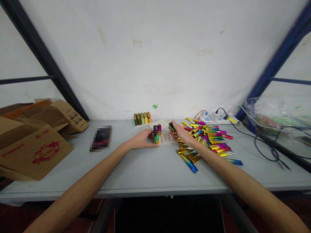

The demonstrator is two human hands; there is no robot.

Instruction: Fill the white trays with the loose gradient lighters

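Observation:
My left hand [143, 139] is at the left end of a white tray [165, 138] with round holes, its thumb along the front corner and its fingers behind. Beside those fingers, a row of shiny lighters [156, 138] with black tops stands upright in the tray, and a purple one [159, 129] stands near the back. My right hand [179, 132] is closed around a dark lighter with some green [171, 127], just above the tray's right end; the fingers partly hide it. Under and beside my right forearm lies a heap of shiny, multicoloured lighters [205, 139].
Behind stands a block of gold-topped lighters [142, 118] near another white tray [159, 125]. A blurred dark object [101, 139] and an open cardboard box [46, 149] lie left. On the right are a power strip [216, 120], black cables [264, 145] and clear plastic [274, 110].

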